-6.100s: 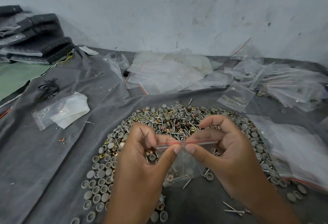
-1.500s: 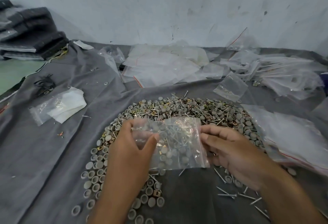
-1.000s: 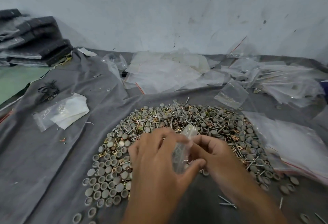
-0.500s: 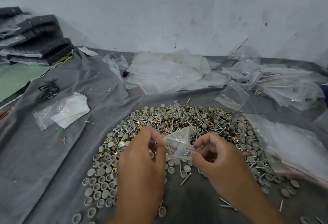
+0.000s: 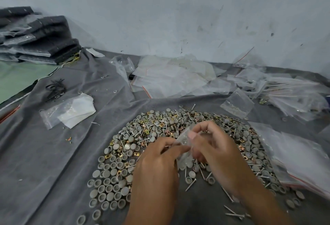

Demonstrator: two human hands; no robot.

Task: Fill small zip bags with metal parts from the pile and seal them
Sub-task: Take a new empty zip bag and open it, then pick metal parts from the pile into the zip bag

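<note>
Our left hand (image 5: 157, 164) and right hand (image 5: 214, 151) both pinching a small clear plastic zip bag (image 5: 184, 141) between them, heap of grey metal caps, nails and brass clips (image 5: 160, 135) directly beyond our hands

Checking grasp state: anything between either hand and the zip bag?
Nothing visible. Left hand and right hand both pinch the zip bag directly, above the parts pile.

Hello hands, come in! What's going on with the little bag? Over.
Left hand and right hand both pinch the small zip bag. Bag held above the pile of metal parts. Nothing blocking.
</note>
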